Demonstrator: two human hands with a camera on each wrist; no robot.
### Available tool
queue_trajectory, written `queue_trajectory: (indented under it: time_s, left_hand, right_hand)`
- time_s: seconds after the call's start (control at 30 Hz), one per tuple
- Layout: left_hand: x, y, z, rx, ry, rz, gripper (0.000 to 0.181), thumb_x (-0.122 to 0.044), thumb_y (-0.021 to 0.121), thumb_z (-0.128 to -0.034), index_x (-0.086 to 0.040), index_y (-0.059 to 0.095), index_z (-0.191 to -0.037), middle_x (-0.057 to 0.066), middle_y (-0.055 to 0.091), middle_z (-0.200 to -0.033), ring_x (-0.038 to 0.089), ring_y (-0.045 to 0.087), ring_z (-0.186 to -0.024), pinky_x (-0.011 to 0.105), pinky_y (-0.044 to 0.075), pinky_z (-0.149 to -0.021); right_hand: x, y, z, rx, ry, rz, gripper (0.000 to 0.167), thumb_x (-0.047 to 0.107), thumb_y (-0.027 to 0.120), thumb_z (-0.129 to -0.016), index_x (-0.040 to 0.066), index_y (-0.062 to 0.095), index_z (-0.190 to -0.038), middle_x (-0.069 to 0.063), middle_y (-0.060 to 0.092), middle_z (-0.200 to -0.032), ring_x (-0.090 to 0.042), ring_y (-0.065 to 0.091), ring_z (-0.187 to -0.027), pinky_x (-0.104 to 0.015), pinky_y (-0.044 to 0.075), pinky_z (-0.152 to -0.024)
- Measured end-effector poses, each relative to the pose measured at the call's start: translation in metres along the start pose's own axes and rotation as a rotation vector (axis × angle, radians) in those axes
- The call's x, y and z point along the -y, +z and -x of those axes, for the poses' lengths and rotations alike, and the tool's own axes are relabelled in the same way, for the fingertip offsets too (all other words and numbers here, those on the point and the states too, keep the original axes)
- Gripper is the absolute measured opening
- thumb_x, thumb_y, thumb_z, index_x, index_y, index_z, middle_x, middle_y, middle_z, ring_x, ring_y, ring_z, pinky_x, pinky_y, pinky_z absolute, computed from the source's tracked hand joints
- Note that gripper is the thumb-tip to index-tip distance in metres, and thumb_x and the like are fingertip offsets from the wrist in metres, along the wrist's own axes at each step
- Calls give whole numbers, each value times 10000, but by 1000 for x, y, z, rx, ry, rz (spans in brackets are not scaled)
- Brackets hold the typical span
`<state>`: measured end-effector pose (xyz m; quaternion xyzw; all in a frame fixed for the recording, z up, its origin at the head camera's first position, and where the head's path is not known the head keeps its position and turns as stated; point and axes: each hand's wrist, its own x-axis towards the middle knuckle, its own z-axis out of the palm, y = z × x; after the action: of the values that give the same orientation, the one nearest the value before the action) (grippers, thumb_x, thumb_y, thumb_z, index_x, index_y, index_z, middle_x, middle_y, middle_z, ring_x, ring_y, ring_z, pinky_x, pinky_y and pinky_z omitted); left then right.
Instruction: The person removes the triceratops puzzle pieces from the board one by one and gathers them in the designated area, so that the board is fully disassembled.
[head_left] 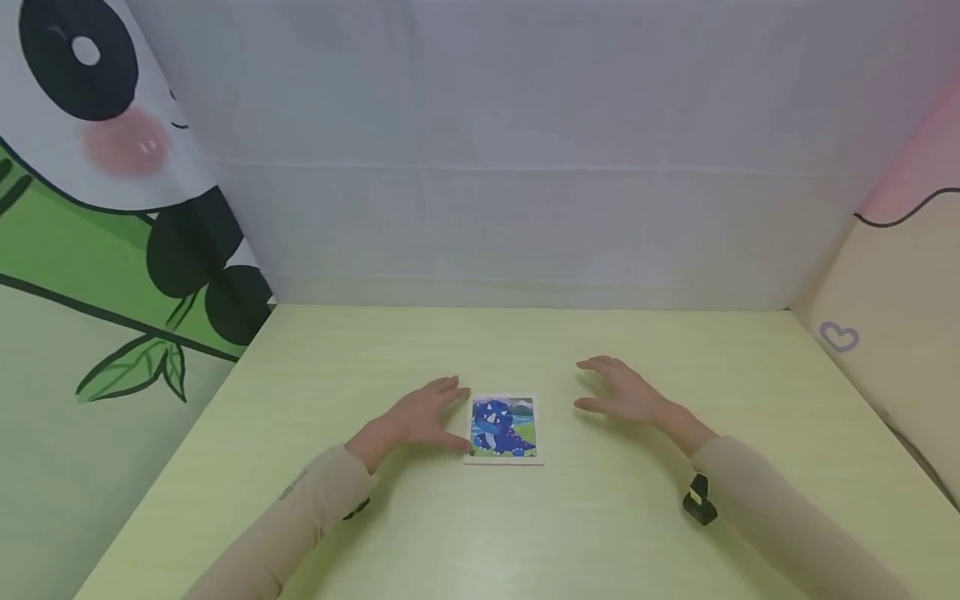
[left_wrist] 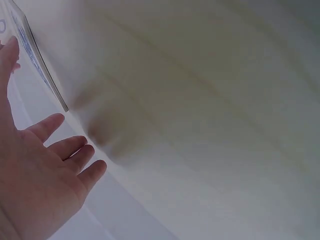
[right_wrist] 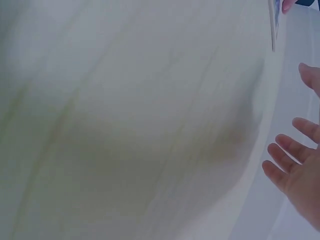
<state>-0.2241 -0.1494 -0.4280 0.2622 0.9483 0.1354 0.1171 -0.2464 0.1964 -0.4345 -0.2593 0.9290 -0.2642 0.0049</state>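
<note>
A small flat picture board (head_left: 503,428) with a pale border lies on the table, showing a blue horned dinosaur with a green and light-blue background. My left hand (head_left: 424,415) is at its left side, thumb by the lower left corner and fingers by the upper left one; whether they touch the edge I cannot tell. In the left wrist view the board (left_wrist: 37,55) appears edge-on beside the thumb of the left hand (left_wrist: 50,175). My right hand (head_left: 618,392) hovers over the table to the right, apart from the board, fingers spread and holding nothing.
The pale yellow table (head_left: 480,533) meets a grey-white back wall panel (head_left: 495,233). A panel with a cartoon face and green leaves (head_left: 131,367) stands at the left, a beige and pink one (head_left: 892,292) at the right. A small black device (head_left: 701,500) sits at the right cuff.
</note>
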Motion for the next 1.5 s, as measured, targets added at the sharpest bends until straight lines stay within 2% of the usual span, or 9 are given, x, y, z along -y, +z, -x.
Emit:
queue_trajectory:
  time_s: [0.4,0.57,0.77,1.2,1.5]
  left_hand:
    - [-3,3,1,30,-21,-3,964,-596,708,-636,-132,350,-1402,118,227,-1483,286,183,-1362,469,244,-1067]
    - [-3,4,1,36,-21,-14,967,-594,713,-630,-132,354,-1400,119,232,-1481,288,188,-1361,470,255,-1062]
    - [-4,4,1,51,-27,-23,971,-606,705,-635,-143,341,-1407,108,221,-1487,282,182,-1363,470,261,-1060]
    - [-4,2,3,47,-17,-36,970,-601,707,-636,-129,346,-1403,124,224,-1483,290,186,-1361,469,273,-1054]
    - [-5,3,3,51,-16,-36,966,-603,698,-645,-129,340,-1407,131,211,-1486,282,174,-1365,473,273,-1053]
  right_hand:
    - [50,28,-33,74,-30,-134,559,274,681,-810,-3,499,-1261,-164,540,-1226,-318,528,-1077,-442,439,-904]
    - [64,41,-44,115,-48,-119,514,260,678,-817,5,524,-1237,-132,570,-1194,-276,545,-1053,-399,459,-883]
    - [81,47,-54,146,-51,-127,433,212,683,-811,0,575,-1173,-105,609,-1079,-231,558,-977,-353,486,-825]
    - [93,61,-70,170,-76,-116,319,181,703,-788,4,649,-1047,-38,604,-876,-132,528,-786,-243,473,-706]
    - [98,65,-72,172,-71,-39,250,213,727,-764,59,692,-958,1,555,-772,-106,463,-699,-221,424,-643]
